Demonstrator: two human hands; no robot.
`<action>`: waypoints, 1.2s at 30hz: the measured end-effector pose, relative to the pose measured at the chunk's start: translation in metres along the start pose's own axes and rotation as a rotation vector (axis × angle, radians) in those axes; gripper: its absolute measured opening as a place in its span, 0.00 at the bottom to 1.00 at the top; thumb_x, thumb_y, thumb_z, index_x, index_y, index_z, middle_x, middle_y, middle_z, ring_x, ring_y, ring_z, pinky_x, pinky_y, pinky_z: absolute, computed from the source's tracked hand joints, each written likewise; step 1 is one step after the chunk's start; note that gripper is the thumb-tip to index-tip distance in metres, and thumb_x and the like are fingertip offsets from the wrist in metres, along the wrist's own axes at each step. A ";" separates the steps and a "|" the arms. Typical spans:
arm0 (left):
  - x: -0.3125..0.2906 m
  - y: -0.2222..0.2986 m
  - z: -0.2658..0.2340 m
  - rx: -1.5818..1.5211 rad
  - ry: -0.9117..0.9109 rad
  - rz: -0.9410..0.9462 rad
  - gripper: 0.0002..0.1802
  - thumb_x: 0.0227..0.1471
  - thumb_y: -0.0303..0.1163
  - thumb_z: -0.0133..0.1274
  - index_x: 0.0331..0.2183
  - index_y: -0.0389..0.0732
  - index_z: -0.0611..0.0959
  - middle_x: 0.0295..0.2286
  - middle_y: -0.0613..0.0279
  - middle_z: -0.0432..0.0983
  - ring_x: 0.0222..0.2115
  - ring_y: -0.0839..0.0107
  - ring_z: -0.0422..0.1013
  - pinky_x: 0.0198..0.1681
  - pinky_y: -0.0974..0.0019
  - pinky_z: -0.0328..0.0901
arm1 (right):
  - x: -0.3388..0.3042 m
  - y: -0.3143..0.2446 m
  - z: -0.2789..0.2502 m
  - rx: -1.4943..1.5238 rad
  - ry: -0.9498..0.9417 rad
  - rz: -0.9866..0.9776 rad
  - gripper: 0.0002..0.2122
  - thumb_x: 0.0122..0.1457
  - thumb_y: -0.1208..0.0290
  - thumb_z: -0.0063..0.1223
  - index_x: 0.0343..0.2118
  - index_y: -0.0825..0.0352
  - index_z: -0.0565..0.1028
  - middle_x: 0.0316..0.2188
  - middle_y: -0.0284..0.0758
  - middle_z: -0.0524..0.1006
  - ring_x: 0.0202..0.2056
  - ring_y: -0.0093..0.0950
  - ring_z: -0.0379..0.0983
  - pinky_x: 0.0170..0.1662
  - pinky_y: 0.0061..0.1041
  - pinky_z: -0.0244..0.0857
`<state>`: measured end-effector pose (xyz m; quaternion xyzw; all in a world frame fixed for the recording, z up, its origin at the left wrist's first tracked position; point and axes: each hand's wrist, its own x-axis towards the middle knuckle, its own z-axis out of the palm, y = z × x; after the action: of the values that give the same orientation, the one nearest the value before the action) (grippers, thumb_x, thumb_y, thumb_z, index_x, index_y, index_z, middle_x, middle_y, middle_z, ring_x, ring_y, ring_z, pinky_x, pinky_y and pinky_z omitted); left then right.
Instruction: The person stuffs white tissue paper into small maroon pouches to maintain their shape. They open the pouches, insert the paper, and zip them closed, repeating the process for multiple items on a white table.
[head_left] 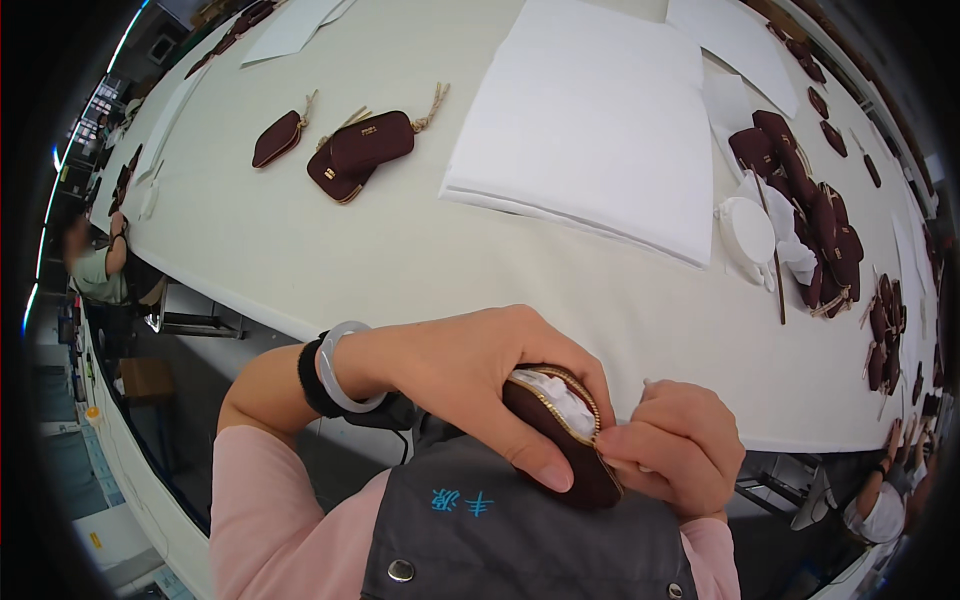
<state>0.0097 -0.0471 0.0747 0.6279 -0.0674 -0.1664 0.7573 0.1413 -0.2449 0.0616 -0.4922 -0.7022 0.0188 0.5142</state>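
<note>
Below table (420, 250), both hands grip stuffed maroon pouch (560, 440).

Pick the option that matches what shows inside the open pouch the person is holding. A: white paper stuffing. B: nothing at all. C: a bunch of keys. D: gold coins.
A: the left hand grips the small dark red pouch, and crumpled white paper stuffing shows through its open gold zipper, where the right hand pinches the edge.

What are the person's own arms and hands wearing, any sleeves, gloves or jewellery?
Both hands are bare, with no gloves. The left hand has a pale translucent bangle and a black band at the wrist, above a pink long sleeve. The right hand shows a pink cuff.
</note>
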 end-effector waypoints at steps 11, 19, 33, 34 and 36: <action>0.001 0.011 0.011 0.105 0.027 0.067 0.17 0.48 0.37 0.70 0.36 0.37 0.84 0.25 0.59 0.83 0.23 0.70 0.76 0.28 0.70 0.67 | 0.025 0.007 -0.005 0.039 0.018 -0.061 0.16 0.40 0.77 0.64 0.37 0.71 0.82 0.31 0.37 0.76 0.20 0.24 0.65 0.21 0.22 0.55; -0.014 0.036 -0.027 0.750 -0.127 -0.159 0.18 0.48 0.36 0.70 0.40 0.42 0.83 0.26 0.62 0.84 0.22 0.61 0.79 0.25 0.68 0.69 | 0.002 0.007 0.008 0.002 -0.053 0.065 0.18 0.43 0.81 0.62 0.41 0.76 0.81 0.33 0.41 0.76 0.20 0.26 0.67 0.21 0.23 0.58; -0.002 -0.031 -0.017 0.303 -0.113 -0.058 0.16 0.47 0.33 0.71 0.38 0.39 0.86 0.25 0.60 0.83 0.22 0.67 0.78 0.26 0.70 0.69 | -0.008 0.020 0.018 -0.027 -0.119 -0.047 0.15 0.41 0.80 0.63 0.34 0.78 0.77 0.32 0.44 0.75 0.22 0.28 0.66 0.22 0.27 0.59; -0.002 -0.030 -0.017 0.293 -0.121 -0.069 0.17 0.47 0.33 0.71 0.39 0.39 0.86 0.25 0.60 0.83 0.22 0.67 0.78 0.25 0.70 0.69 | -0.006 0.020 0.019 -0.026 -0.091 -0.043 0.14 0.41 0.80 0.63 0.34 0.78 0.77 0.32 0.44 0.75 0.22 0.27 0.66 0.22 0.28 0.59; -0.001 -0.027 -0.018 0.275 -0.136 -0.089 0.17 0.46 0.32 0.71 0.39 0.39 0.87 0.25 0.61 0.83 0.21 0.68 0.78 0.25 0.71 0.69 | -0.003 0.019 0.023 -0.021 -0.035 -0.035 0.14 0.41 0.80 0.63 0.33 0.78 0.77 0.32 0.44 0.75 0.22 0.27 0.66 0.23 0.28 0.58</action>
<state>0.0102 -0.0343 0.0446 0.7152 -0.1126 -0.2312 0.6498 0.1376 -0.2261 0.0388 -0.4848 -0.7198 0.0108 0.4967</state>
